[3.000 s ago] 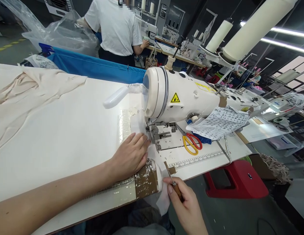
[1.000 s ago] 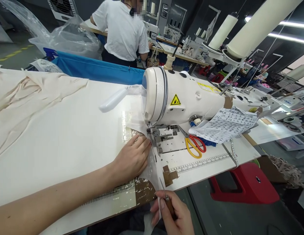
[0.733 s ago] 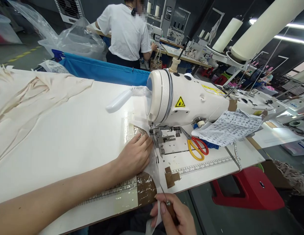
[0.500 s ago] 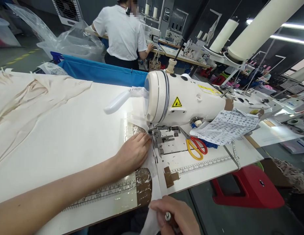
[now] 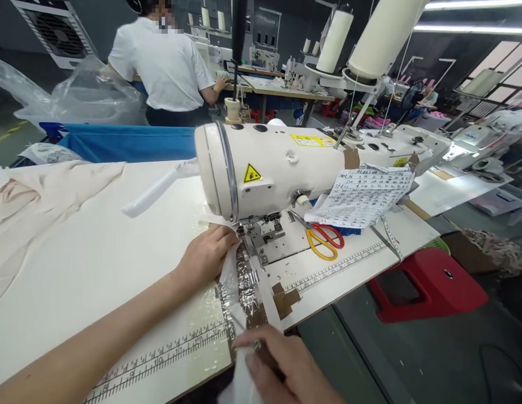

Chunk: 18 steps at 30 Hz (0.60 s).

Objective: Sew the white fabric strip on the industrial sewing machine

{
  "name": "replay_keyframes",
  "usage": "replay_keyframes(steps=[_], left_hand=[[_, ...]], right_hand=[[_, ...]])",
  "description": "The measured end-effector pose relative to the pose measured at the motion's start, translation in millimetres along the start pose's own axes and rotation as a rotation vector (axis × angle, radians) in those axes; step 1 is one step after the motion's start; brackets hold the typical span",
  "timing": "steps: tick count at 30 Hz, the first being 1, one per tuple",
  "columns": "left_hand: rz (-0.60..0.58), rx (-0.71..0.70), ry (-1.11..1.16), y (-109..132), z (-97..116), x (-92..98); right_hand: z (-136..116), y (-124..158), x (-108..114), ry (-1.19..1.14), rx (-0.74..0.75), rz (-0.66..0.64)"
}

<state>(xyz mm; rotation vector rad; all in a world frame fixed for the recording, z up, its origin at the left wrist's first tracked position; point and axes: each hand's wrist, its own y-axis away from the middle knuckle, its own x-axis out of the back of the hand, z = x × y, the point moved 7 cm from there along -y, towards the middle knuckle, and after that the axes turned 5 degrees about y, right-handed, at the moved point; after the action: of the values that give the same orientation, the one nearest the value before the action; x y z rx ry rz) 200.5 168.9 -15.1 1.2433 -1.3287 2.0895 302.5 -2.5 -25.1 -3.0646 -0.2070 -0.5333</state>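
Observation:
My left hand lies at the needle area of a white sewing machine. Its fingers are bunched together on a thin white fabric strip, close to the presser foot. The strip runs down over the table's front edge towards my right hand. That hand is closed, with the strip at its fingertips and a slim metal tool in its grip; the tool's kind cannot be made out. A second white strip passes through a metal guide beside the foot.
Scissors with red and yellow handles lie under the machine arm, near a handwritten paper sheet. Beige fabric covers the table's left. A red stool stands at right. A co-worker in a white shirt sits beyond.
The head view has shifted, so the machine appears further left. My right hand has moved up nearer the table edge along the strip. The left hand stays by the presser foot.

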Motion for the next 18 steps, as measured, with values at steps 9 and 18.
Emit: replay_keyframes(steps=[9,18], left_hand=[[0.039,0.022,0.333,2.2,-16.5,1.8],[0.068,-0.04,0.299,0.0,-13.7,4.7]], right_hand=[[10.4,-39.3,41.3,0.519,0.08,0.335],[5.5,-63.6,25.8,0.861,0.286,0.476]])
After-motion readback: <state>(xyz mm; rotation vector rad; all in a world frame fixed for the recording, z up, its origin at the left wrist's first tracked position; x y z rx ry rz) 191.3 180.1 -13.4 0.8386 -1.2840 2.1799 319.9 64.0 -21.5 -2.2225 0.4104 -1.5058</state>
